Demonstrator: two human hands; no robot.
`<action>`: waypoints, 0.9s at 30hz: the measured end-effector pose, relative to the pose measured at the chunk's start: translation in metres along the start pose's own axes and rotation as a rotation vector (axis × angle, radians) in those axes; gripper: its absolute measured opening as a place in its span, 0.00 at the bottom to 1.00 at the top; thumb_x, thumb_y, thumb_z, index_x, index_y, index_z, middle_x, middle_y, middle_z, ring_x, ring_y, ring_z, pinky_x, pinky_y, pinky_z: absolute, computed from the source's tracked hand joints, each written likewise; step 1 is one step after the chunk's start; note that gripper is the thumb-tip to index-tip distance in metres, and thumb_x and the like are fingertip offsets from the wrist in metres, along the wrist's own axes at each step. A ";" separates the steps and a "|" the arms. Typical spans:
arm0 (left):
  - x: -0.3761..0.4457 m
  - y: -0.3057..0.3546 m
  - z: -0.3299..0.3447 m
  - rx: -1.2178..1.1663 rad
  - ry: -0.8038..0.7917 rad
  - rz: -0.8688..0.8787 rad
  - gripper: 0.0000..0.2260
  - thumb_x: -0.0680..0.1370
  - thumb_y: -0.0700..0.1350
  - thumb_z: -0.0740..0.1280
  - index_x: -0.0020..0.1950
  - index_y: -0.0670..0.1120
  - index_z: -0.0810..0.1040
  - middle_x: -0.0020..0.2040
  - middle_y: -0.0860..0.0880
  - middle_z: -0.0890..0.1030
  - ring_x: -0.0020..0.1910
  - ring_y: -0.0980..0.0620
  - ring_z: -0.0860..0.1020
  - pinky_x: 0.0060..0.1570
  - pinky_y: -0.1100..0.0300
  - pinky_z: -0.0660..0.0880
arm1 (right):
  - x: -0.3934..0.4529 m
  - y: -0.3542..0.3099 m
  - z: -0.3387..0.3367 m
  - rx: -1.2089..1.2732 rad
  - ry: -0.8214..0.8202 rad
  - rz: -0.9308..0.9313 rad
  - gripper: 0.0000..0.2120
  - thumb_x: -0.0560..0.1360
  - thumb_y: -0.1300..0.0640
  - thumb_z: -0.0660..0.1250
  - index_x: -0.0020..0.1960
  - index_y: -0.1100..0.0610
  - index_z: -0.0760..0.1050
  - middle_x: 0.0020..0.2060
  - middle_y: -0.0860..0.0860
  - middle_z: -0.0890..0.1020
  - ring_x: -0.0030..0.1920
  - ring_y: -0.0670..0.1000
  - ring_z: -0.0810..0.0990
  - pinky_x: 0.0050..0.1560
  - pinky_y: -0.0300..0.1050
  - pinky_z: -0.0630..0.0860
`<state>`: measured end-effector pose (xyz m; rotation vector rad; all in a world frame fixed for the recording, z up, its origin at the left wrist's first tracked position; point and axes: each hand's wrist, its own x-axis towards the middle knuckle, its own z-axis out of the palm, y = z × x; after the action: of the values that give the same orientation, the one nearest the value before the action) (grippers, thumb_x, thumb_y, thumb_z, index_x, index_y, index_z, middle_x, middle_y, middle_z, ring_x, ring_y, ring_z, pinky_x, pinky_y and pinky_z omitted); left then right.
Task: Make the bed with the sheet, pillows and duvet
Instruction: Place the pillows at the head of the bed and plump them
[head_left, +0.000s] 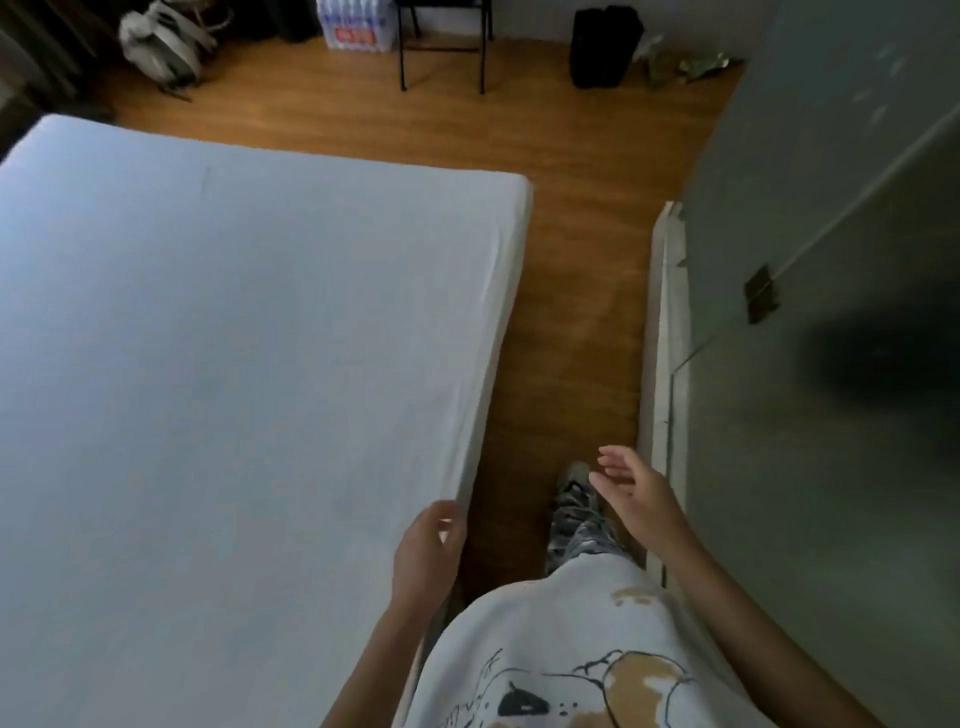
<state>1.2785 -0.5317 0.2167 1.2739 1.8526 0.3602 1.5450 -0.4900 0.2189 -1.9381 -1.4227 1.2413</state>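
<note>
A white sheet (234, 338) lies smooth and taut over the mattress, which fills the left of the view, and wraps down its right side (498, 332). My left hand (428, 551) hovers at the mattress's near right edge. Its fingers are loosely curled and the sheet lies flat beneath them. My right hand (631, 493) hangs in the air over the floor strip to the right of the bed, fingers relaxed and spread, holding nothing. No pillows or duvet are in view.
A narrow wooden floor strip (571, 312) runs between the bed and a grey wall or door (831, 260) on the right. Beyond the bed stand black chair legs (441, 57), a pack of water bottles (356, 26), a grey backpack (161, 41) and a black bag (605, 47).
</note>
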 end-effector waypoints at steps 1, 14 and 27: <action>0.018 0.016 0.006 0.001 -0.007 -0.002 0.09 0.82 0.46 0.62 0.61 0.52 0.77 0.57 0.54 0.79 0.53 0.55 0.77 0.54 0.60 0.75 | 0.012 0.005 -0.013 -0.009 -0.004 0.008 0.16 0.77 0.49 0.66 0.63 0.48 0.71 0.56 0.42 0.76 0.56 0.43 0.75 0.54 0.36 0.73; 0.240 0.256 0.050 -0.102 0.032 0.057 0.10 0.80 0.48 0.65 0.61 0.51 0.78 0.52 0.57 0.80 0.49 0.59 0.79 0.51 0.59 0.78 | 0.258 -0.024 -0.198 0.178 0.052 0.097 0.14 0.78 0.50 0.66 0.62 0.47 0.72 0.52 0.39 0.78 0.52 0.36 0.76 0.45 0.30 0.69; 0.542 0.390 -0.011 -0.149 -0.033 0.044 0.19 0.79 0.47 0.67 0.70 0.51 0.70 0.58 0.53 0.78 0.54 0.54 0.78 0.47 0.68 0.73 | 0.551 -0.129 -0.256 0.101 0.083 0.100 0.16 0.77 0.47 0.66 0.63 0.45 0.70 0.55 0.37 0.75 0.54 0.34 0.74 0.45 0.30 0.69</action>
<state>1.4441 0.1154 0.2154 1.2138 1.7384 0.4890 1.7341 0.1019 0.2242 -1.9883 -1.2128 1.2369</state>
